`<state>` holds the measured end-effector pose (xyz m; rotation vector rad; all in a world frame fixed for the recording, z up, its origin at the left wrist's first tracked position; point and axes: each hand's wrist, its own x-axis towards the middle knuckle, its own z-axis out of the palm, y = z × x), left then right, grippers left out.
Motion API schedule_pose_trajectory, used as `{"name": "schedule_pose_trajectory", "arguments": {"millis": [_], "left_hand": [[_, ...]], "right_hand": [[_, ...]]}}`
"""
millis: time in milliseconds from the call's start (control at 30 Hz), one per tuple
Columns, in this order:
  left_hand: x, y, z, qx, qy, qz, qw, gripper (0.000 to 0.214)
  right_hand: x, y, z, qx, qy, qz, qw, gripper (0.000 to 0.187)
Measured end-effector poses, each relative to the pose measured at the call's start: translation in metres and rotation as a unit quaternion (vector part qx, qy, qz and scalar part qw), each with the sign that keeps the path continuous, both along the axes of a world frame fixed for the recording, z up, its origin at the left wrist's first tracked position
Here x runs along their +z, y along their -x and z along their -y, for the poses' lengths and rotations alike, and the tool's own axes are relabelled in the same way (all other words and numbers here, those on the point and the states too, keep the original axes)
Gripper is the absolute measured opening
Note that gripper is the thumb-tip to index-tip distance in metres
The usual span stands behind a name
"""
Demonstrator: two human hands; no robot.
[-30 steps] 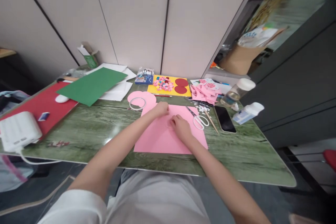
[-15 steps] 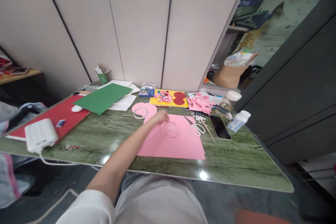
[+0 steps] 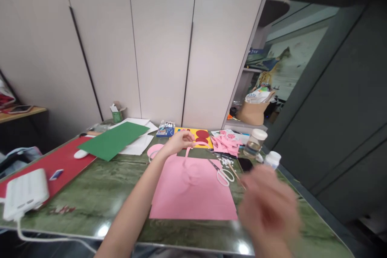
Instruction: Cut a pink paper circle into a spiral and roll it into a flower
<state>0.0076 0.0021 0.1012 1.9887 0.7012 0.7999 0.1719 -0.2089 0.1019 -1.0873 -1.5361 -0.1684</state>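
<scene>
My left hand (image 3: 183, 140) is above the far edge of a pink paper sheet (image 3: 193, 199), thumb and fingers pinched on a thin, curved pink strip (image 3: 202, 144). One part of the strip arcs to the right and another hangs toward the sheet; its full shape is blurred. A faint round outline shows on the sheet below. White-handled scissors (image 3: 223, 176) lie across the sheet's right edge. Close to the camera on the right, my right hand (image 3: 269, 205) is smeared by motion, its fingers unclear. It covers part of the table near a wooden stick (image 3: 236, 174).
Behind are pink paper scraps (image 3: 226, 144), a yellow sheet (image 3: 207, 133) with dark red circles, and a marker box (image 3: 165, 129). Two bottles, a clear one (image 3: 254, 144) and a white one (image 3: 272, 159), stand right of a phone (image 3: 245, 164). Green paper (image 3: 113, 141) and a power bank (image 3: 26, 193) lie left.
My left hand has risen off the pink sheet, lifting the pink strip with it. My right hand has come up into view at the right. The camera view has tilted upward.
</scene>
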Motion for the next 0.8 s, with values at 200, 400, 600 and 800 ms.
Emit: {"name": "schedule_pose_trajectory", "arguments": {"millis": [200,400,600,800], "left_hand": [[0.033,0.004,0.022,-0.005,-0.021,0.085,0.996,0.026],[0.038,0.004,0.036,0.032,-0.03,0.112,0.993,0.025],[0.033,-0.009,0.044,0.005,0.035,0.092,0.995,0.027],[0.029,-0.009,0.035,0.096,0.017,0.129,0.987,0.023]], "right_hand": [[0.036,-0.01,-0.103,0.096,0.222,-0.123,0.962,0.029],[0.033,-0.013,-0.112,0.125,0.235,-0.148,0.953,0.023],[0.029,-0.003,-0.113,0.112,0.244,-0.126,0.955,0.021],[0.028,-0.019,-0.119,0.211,0.247,-0.181,0.928,0.024]]}}
